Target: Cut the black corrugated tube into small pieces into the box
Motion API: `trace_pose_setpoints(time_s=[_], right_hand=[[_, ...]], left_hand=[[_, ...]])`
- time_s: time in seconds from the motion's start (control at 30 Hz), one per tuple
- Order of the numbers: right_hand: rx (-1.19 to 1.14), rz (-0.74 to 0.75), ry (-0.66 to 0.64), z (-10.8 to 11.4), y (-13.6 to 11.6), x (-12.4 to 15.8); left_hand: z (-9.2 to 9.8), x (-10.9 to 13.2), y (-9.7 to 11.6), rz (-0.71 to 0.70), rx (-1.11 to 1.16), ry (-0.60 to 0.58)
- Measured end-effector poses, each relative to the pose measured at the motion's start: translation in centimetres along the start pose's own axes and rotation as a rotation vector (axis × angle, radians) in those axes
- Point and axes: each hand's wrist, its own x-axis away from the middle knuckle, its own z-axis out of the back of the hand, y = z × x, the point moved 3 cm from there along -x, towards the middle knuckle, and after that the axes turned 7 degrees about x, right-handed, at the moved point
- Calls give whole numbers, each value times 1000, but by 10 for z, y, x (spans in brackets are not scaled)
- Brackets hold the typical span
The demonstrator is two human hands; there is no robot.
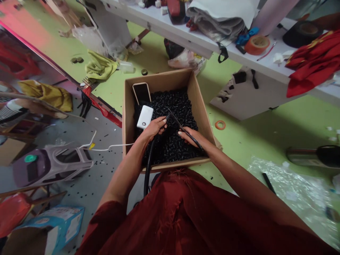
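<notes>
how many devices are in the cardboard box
2: a smartphone propped against the box's far wall, and a white power bank on the black pieces beside the left hand. More could be buried.

A workshop is indicated by a cluttered bench (156,22), tape (257,45), a box (159,79) of black plastic parts (170,106) and a scrap-littered green floor (278,124).

A white workbench (255,67) runs along the top — a red cloth (313,60), a roll of orange tape (257,45) and folded grey fabric (215,17) lie on it. The green floor (265,131) carries a small orange tape ring (220,124), a yellow-green rag (99,66) and crumpled bubble wrap (292,194).
</notes>
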Motion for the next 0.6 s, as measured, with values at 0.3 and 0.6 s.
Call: trace_pose_setpoints(time_s=[0.3,0.6], right_hand=[[22,16,-18,-1,-2,0],[8,21,-18,1,-5,3]], left_hand=[[0,-2,-4,7,-64,-17],[2,-5,-7,30,-74,-70]])
